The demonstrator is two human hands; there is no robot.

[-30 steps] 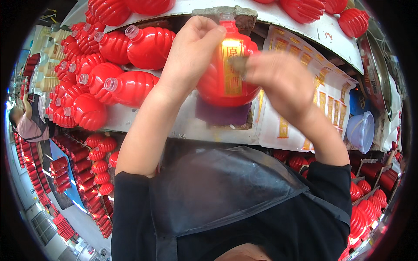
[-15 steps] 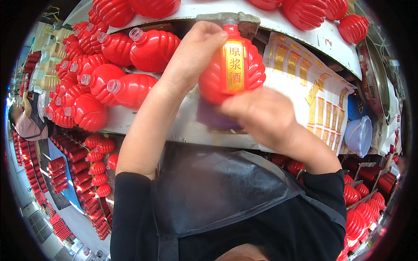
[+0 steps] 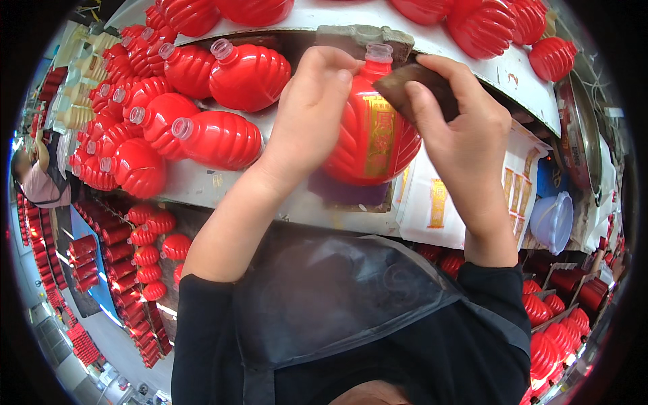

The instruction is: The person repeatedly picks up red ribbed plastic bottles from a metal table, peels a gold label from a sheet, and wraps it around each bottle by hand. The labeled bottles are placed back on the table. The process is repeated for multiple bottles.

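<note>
My left hand [image 3: 312, 108] grips a red ribbed lantern-shaped bottle [image 3: 368, 138] by its left side, holding it upright over the white bench [image 3: 202, 185]. A gold label runs down the bottle's front. My right hand [image 3: 462, 128] pinches a small dark pad [image 3: 412, 84] against the bottle's upper right shoulder, near its clear neck. A dark purple mat [image 3: 347, 192] lies under the bottle.
Several identical red bottles [image 3: 216, 138] lie on their sides at the left of the bench, more along the far edge [image 3: 482, 27]. Sheets of gold labels [image 3: 435, 202] lie at the right, beside a clear plastic tub [image 3: 553, 219]. Another person [image 3: 40, 179] works far left. Bottle racks [image 3: 145, 250] fill the floor below.
My right hand rose from the bottle's lower front to its upper right shoulder, now pressing the dark pad there. The gold label shows fully on the front. My left hand kept its grip.
</note>
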